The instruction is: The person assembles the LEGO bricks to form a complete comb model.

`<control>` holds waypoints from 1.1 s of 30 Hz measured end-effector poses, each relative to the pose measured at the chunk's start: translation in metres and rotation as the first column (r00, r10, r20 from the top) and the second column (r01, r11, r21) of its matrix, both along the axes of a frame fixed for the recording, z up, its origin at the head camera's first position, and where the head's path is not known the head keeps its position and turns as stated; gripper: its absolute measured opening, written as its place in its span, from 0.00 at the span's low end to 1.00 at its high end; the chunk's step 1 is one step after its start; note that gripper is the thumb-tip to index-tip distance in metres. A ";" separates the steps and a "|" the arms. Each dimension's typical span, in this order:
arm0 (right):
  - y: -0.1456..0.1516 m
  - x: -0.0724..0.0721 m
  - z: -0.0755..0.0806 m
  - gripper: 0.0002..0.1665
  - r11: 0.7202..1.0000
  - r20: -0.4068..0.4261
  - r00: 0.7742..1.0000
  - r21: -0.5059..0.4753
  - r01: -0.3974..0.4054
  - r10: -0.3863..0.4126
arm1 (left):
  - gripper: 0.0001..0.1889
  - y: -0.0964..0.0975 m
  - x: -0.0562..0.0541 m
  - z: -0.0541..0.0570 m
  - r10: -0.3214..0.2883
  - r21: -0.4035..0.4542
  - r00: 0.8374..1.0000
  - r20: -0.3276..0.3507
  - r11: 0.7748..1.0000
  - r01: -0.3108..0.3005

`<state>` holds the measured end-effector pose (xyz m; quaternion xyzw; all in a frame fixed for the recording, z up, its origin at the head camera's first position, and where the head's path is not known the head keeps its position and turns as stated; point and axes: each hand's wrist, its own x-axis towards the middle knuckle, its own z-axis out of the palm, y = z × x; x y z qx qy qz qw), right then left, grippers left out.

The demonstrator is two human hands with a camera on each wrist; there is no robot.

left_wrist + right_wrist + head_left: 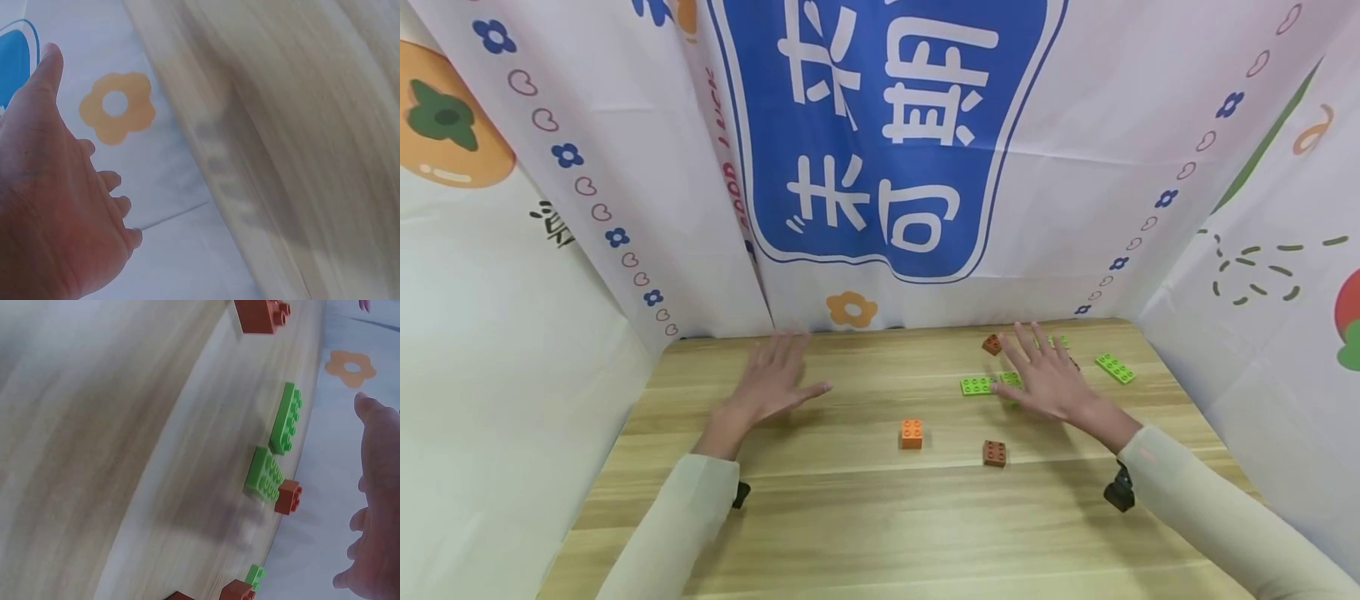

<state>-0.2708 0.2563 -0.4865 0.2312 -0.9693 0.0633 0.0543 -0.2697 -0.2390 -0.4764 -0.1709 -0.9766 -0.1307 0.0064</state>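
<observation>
My left hand (pixel 771 379) is over the far left of the wooden table, fingers spread and holding nothing. The left wrist view shows its thumb pointing up and its palm side free. Above the far right, my right hand (pixel 1051 382) also has its fingers spread, with nothing in its grasp. Beneath and beside it are toy building bricks: a flat green brick (pixel 977 386), another green brick (pixel 1011 379) partly covered by the thumb, and a small reddish-brown brick (pixel 992 344). Nearer to me lie an orange brick (pixel 912 433) and a brown brick (pixel 994 453).
A long green brick (pixel 1115 368) lies near the table's right edge, and one more green brick (pixel 1060 342) shows behind the right fingers. Printed white cloth (pixel 1075 208) hangs along the table's back and sides. Dark wrist devices (pixel 1120 490) sit under both sleeves.
</observation>
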 end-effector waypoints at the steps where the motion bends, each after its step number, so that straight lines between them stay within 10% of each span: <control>1: -0.001 0.002 0.000 0.55 1.000 -0.007 1.000 0.005 -0.008 0.008 | 0.57 0.001 0.001 0.000 -0.010 -0.001 1.000 -0.002 1.000 0.010; 33: -0.012 0.066 -0.018 0.54 0.965 -0.038 0.964 0.010 -0.263 0.263 | 0.58 0.069 0.044 -0.022 -0.272 0.028 0.955 0.115 0.962 0.270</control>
